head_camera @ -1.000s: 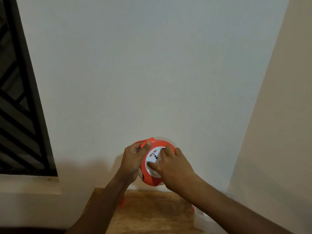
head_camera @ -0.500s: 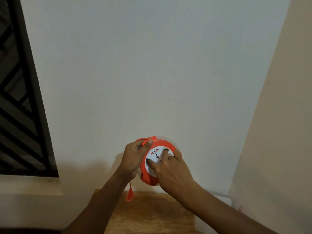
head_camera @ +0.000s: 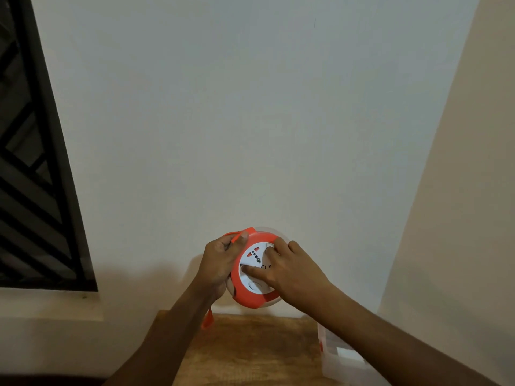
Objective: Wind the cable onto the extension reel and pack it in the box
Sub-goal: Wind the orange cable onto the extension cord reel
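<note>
the extension reel is a round orange drum with a white socket face turned toward the camera; small dark holes and two orange marks show on that face, and a pale rim peeks out behind it. it is held up in the air in front of the wall, between the two hands and above the far edge of the wooden bench. the left hand is closed around the reel's left side, thumb on the orange handle at the top. the right hand lies on the white face, its fingers spread and pressing, thumb near the middle. below the left hand a short end of orange cable hangs down with its plug. against half a second ago the plug hangs a little higher and the right fingers have turned across the face. count: one reel, one cable end, two hands, one bench, one clear plastic box under the right forearm, one barred window far left of the left hand.
</note>
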The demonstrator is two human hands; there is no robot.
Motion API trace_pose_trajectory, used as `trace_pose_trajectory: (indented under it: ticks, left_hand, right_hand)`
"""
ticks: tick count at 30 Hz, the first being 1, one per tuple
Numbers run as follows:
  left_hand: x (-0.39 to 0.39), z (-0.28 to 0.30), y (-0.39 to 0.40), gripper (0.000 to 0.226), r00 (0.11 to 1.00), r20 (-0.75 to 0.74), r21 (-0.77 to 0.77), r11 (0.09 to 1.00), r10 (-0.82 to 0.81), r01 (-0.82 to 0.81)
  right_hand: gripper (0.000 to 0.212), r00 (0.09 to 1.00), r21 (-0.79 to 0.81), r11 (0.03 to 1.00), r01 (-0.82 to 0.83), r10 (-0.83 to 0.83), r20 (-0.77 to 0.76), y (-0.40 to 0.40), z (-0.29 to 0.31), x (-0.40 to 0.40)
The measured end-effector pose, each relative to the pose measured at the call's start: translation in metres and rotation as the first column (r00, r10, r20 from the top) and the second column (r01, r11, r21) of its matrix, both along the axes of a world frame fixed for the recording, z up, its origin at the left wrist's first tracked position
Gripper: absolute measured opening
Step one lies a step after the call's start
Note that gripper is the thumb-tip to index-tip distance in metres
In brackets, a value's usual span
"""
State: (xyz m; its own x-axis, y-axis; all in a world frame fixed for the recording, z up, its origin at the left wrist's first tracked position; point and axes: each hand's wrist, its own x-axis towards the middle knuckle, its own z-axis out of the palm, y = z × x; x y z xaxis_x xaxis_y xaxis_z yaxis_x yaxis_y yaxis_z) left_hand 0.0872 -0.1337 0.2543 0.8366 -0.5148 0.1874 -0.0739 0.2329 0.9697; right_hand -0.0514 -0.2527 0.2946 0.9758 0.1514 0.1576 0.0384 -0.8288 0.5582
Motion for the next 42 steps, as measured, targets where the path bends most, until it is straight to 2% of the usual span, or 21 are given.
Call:
trace_pose_trajectory:
  ticks: [4,9,11,13,16,18,21,24,27,29,32,34,37,41,42]
  left_hand:
    - [-0.003,0.005,0.0,0.038,0.998,0.059,0.021,1.0,-0.008,0.007]
    - [-0.005,0.016,-0.002,0.033,0.992,0.123,0.018,1.0,-0.008,0.006]
    - [-0.005,0.015,-0.004,0.031,0.997,0.074,-0.017,1.0,0.019,-0.018]
    - [-0.006,0.011,-0.008,0.022,0.998,-0.027,-0.069,0.996,0.063,-0.064]
    - [-0.01,0.01,-0.012,0.017,0.992,-0.069,-0.112,0.987,0.104,-0.112]
    - [-0.01,0.01,-0.011,0.017,0.993,-0.052,-0.115,0.987,0.11,-0.116]
    - [-0.012,0.009,-0.011,0.028,0.991,-0.035,-0.12,0.984,0.13,-0.133]
    - [-0.013,0.007,-0.011,0.03,0.99,-0.027,-0.126,0.982,0.135,-0.137]
    - [-0.015,0.007,-0.012,0.029,0.992,-0.015,-0.128,0.984,0.123,-0.124]
    - [-0.017,0.009,-0.015,0.029,0.99,0.012,-0.127,0.982,0.14,-0.137]
    - [-0.018,0.012,-0.019,0.027,0.981,0.086,-0.123,0.979,0.176,-0.164]
    - [-0.018,0.014,-0.02,0.026,0.976,0.106,-0.129,0.976,0.188,-0.174]
    - [-0.023,0.013,-0.023,0.024,0.977,0.116,-0.145,0.977,0.177,-0.159]
    - [-0.022,0.006,-0.023,0.02,0.977,0.129,-0.107,0.981,0.172,-0.159]
    - [-0.02,0.004,-0.023,0.018,0.979,0.118,-0.1,0.983,0.165,-0.153]
  right_hand:
    - [0.086,0.992,-0.171,0.979,-0.112,0.121,0.044,-0.015,0.003,-0.003]
    - [0.089,0.972,-0.176,0.973,-0.149,0.177,0.154,-0.022,-0.006,0.0]
    - [0.084,0.969,-0.076,0.991,-0.111,0.125,0.213,-0.02,-0.007,0.002]
    - [0.064,0.942,0.096,0.993,-0.067,0.031,0.335,-0.015,-0.001,0.005]
    - [0.043,0.873,0.349,0.935,-0.071,-0.111,0.475,-0.005,0.003,0.009]
    - [0.048,0.88,0.439,0.898,-0.042,-0.174,0.441,0.0,-0.005,0.011]
    - [0.059,0.882,0.501,0.866,0.007,-0.241,0.404,0.002,-0.017,0.012]
    - [0.069,0.886,0.481,0.875,0.042,-0.255,0.386,0.003,-0.024,0.014]
    - [0.069,0.875,0.513,0.857,0.056,-0.29,0.387,0.003,-0.026,0.014]
    - [0.069,0.834,0.656,0.754,0.044,-0.389,0.39,0.005,-0.024,0.016]
    - [0.063,0.795,0.894,0.446,-0.039,-0.528,0.298,0.008,-0.022,0.017]
    - [0.05,0.79,0.946,0.307,-0.105,-0.552,0.267,0.008,-0.023,0.016]
    - [0.043,0.771,0.957,0.257,-0.133,-0.58,0.263,0.008,-0.025,0.014]
    - [0.051,0.819,0.985,0.165,-0.045,-0.559,0.131,0.011,-0.026,0.012]
    - [0.055,0.837,0.983,0.182,-0.002,-0.538,0.102,0.012,-0.026,0.011]
